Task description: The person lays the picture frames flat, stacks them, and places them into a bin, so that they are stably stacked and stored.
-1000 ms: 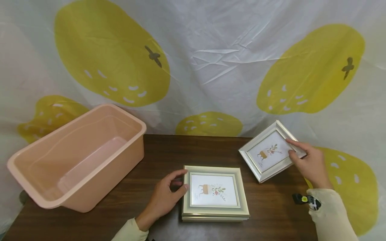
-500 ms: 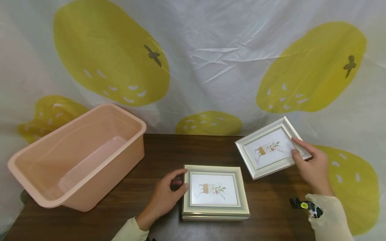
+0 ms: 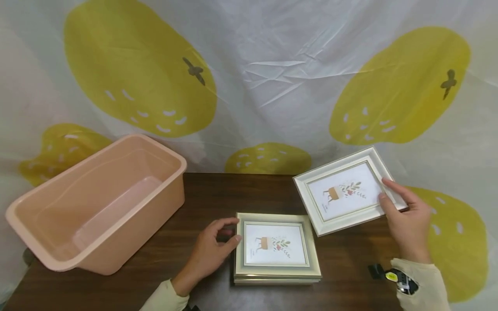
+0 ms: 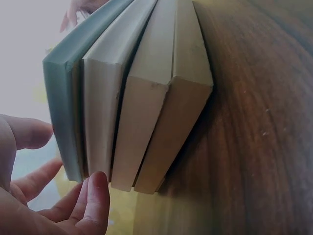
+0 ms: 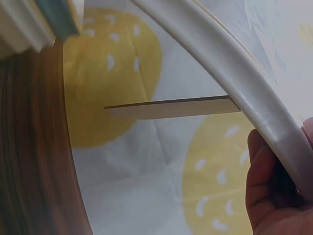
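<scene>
In the head view my right hand (image 3: pixel 410 222) pinches a white picture frame (image 3: pixel 340 192) by its right edge, thumb on the front. The frame is raised and tilted, its print of a small deer-like figure with flowers facing me. Behind it, in the right wrist view, an easel-back stand (image 5: pixel 181 106) sticks out. My left hand (image 3: pixel 210 248) is at the left side of a stack of several picture frames (image 3: pixel 278 272), fingertips at the edge. The left wrist view shows the stacked edges (image 4: pixel 142 107) close by the fingers (image 4: pixel 98 200). The top frame bears a similar print.
A pink plastic tub (image 3: pixel 136 233) stands at the left on the dark wooden table (image 3: pixel 218 190); what shows of its inside holds nothing. Behind the table hangs a white cloth (image 3: pixel 268 95) with large yellow fruit shapes.
My right hand has drawn the picture frame nearer and turned it more level, its left corner moving left toward the stack. The left hand stays almost still beside the stack.
</scene>
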Motion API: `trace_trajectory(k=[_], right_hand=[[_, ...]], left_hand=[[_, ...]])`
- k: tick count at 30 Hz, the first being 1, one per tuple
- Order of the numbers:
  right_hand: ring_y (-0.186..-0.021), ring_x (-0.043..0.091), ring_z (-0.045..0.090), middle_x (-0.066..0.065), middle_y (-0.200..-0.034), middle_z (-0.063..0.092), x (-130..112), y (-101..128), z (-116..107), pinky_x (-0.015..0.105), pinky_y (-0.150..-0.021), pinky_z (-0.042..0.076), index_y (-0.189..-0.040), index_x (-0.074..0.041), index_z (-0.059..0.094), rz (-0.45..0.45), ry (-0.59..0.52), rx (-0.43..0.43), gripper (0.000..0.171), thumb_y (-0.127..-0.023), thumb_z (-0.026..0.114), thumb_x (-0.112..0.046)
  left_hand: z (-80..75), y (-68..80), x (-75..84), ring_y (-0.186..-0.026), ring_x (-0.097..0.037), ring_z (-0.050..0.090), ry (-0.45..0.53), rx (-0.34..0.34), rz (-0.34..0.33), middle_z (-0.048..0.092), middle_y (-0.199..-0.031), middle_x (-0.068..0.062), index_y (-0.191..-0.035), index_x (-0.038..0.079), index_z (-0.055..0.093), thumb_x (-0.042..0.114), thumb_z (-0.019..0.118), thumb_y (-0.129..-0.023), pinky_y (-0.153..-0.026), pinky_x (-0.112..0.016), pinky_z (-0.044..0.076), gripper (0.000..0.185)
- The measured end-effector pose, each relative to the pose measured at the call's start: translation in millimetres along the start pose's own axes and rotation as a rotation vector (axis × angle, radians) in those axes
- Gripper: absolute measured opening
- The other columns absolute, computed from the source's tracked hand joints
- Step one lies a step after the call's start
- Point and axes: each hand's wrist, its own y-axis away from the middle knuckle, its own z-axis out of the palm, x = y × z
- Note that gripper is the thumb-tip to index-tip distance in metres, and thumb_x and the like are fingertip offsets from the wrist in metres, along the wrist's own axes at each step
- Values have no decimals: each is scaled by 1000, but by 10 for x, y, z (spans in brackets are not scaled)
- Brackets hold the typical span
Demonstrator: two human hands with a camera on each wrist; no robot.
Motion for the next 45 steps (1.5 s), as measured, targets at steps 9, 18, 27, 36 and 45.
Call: trace_trajectory(k=[9, 18, 27, 36, 45], right_hand=[[-36, -2, 44, -19, -100, 77, -185, 213, 160, 18, -37, 35, -121, 3, 77, -59, -114, -47, 33, -88, 76, 8], [-51, -2, 62, -13, -105, 79, -316, 376, 272, 16, -42, 43, -118, 10, 75, -105, -191, -132, 32, -87, 73, 13], [-68, 3, 71, -2, -108, 79, -418, 498, 356, 16, -53, 54, -115, 19, 72, -157, -421, -240, 30, -86, 67, 22], [-78, 6, 71, 6, -108, 77, -485, 616, 412, 16, -56, 55, -113, 19, 72, -287, -549, -341, 34, -82, 62, 30], [-78, 8, 71, 8, -109, 77, -571, 730, 424, 17, -57, 56, -111, 18, 73, -345, -593, -386, 38, -79, 60, 34]], left_hand=[[-78, -6, 103, -114, -25, 70, 58, 25, 31, 71, -131, -4, -129, 18, 72, 20, 79, -95, -84, -29, 60, 34], [-117, -21, 325, -119, -32, 68, 104, -36, 142, 68, -139, -4, -135, 18, 67, 18, 79, -96, -88, -29, 61, 41], [-85, -127, 544, -123, -29, 66, 122, -54, 217, 66, -142, 0, -138, 19, 64, 22, 79, -95, -91, -32, 61, 45], [-60, -204, 632, -122, -30, 64, 152, -146, 298, 67, -140, -2, -140, 18, 64, 20, 78, -94, -93, -34, 58, 48], [-66, -247, 564, -134, -29, 57, 173, -296, 436, 57, -151, -9, -151, 11, 53, 15, 73, -96, -104, -44, 55, 59]])
